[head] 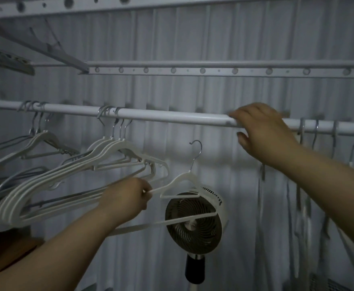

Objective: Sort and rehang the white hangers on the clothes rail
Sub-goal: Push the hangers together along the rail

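A white clothes rail (172,116) runs across the view. My left hand (127,196) grips the shoulder of one white hanger (182,181) held below the rail, its metal hook up and free of the rail. A bunch of several white hangers (109,156) hangs on the rail to the left, tilted towards me. Further left hangs another small group (41,141). My right hand (262,131) rests on the rail, fingers over its top. Several more hooks (316,131) sit on the rail at the far right, their bodies blurred.
A round fan on a stand (195,221) is right behind the held hanger. A drying rack bar with holes (214,70) runs above the rail. Pleated curtains (193,38) cover the back wall. A brown surface (10,255) shows at lower left.
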`<state>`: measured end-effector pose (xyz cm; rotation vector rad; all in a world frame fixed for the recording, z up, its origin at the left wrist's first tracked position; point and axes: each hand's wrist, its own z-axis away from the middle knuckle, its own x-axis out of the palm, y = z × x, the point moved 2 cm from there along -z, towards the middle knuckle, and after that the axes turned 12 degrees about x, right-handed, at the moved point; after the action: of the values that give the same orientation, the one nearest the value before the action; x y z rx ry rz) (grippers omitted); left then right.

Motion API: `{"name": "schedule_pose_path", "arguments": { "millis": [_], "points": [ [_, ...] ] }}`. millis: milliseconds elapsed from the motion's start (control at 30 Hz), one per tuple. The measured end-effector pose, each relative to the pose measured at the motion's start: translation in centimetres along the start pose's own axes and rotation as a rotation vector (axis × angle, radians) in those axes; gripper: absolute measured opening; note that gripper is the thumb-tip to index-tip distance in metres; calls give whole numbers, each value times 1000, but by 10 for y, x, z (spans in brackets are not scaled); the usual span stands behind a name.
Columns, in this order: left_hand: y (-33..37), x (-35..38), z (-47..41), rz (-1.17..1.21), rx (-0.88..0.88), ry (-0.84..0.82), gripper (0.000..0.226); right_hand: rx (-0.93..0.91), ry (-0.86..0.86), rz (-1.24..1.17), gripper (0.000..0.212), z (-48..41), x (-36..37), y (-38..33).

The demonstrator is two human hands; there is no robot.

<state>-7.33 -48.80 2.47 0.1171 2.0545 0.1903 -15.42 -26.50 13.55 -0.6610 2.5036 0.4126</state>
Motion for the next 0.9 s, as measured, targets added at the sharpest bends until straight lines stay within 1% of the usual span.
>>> {"name": "schedule_pose_path", "arguments": {
  "millis": [67, 133, 167, 233, 267, 333, 367, 433, 533, 633, 700, 733, 800, 833, 900],
  "points": [
    [-4, 3, 15, 62, -4, -32, 18, 3, -187, -97, 43, 4, -2, -18],
    [-7, 5, 31, 104, -4, -58, 18, -15, -399, -91, 46, 9, 4, -31],
    [-7, 5, 39, 113, -2, -77, 20, -31, -478, -85, 48, 12, 7, -38],
    [-7, 5, 55, 127, 0, -115, 22, -43, -587, -81, 46, 20, 13, -46],
    [-7, 5, 63, 137, -4, -132, 23, -44, -643, -93, 41, 23, 16, -48],
    [-8, 5, 78, 144, -14, -158, 26, -50, -745, -179, 23, 29, 18, -52],
    [-8, 5, 85, 150, -21, -166, 28, -52, -798, -232, 20, 32, 18, -53],
    [-8, 5, 97, 186, -39, -174, 28, -52, -883, -323, 29, 40, 16, -54],
    [-7, 6, 109, 258, -77, -137, 23, 37, -980, -558, 30, 50, 9, -56],
    [-5, 1, 116, 291, -147, 61, 16, 148, -1011, -769, 30, 59, -1, -60],
    [-2, -2, 120, 266, -172, 195, 28, 228, -989, -868, 29, 64, -6, -62],
    [-1, -3, 122, 237, -166, 250, 30, 272, -977, -920, 29, 67, -9, -63],
    [6, -2, 128, 213, -154, 339, 27, 373, -966, -1037, 29, 70, -14, -64],
    [11, 1, 131, 229, -146, 354, 25, 433, -961, -1102, 29, 72, -16, -65],
    [21, 6, 134, 322, -128, 285, 20, 561, -943, -1242, 28, 71, -20, -70]
  ]
}}
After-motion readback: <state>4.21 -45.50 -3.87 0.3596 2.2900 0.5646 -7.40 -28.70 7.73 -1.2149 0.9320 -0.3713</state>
